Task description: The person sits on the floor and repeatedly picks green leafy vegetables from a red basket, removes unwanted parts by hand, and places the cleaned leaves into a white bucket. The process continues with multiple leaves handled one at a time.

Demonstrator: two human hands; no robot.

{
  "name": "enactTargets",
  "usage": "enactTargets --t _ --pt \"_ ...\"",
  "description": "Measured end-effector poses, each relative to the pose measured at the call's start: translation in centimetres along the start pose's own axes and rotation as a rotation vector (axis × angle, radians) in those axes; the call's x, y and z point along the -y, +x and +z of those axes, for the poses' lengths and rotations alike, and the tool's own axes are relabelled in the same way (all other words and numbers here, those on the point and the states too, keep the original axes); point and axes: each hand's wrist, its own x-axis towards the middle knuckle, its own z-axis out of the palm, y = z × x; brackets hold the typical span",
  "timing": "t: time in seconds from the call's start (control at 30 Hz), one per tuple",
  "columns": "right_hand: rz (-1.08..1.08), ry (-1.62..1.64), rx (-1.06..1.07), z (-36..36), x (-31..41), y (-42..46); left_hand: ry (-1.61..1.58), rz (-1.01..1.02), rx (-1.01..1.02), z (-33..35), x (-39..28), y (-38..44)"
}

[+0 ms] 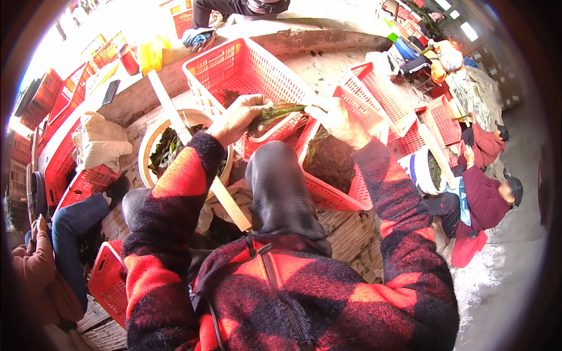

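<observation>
A dark green and brownish leafy strand, perhaps seaweed [281,112], stretches between my two hands above the red baskets. My left hand [241,117] grips its broader end, and the fingers of my right hand [336,118] pinch the narrow end. Below the right hand, a red plastic basket [340,202] holds a dark leafy mass [329,164]. Beyond the hands stands a larger red basket [246,48] with a little dark material inside. Under my left forearm, a round pale tub [147,147] contains dark green leaves [164,151], with a wooden strip [228,204] lying across it.
Nested red baskets [382,96] stand to the right, near a white bucket [421,171] and a seated person [485,202]. At left are a pale cloth sack [101,140], another person's jeans-clad leg [72,245] and a phone [110,92] on a ledge. A red basket [107,281] sits lower left.
</observation>
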Motion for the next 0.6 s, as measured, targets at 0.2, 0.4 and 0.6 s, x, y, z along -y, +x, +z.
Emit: enactTargets --t 0.2,0.4,0.6 --pt "-0.153 -0.058 0.01 0.6 1.1 3.7 0.061 0.077 -0.059 -2.1 0.7 -2.5" --pt "-0.037 0.12 0.289 3.4 2.8 6.6 0.532 0.605 -0.443 -2.4 2.2 -3.7" --pt "-0.133 0.051 0.379 7.8 3.0 9.0 0.448 0.378 -0.45 -2.3 3.6 -6.2"
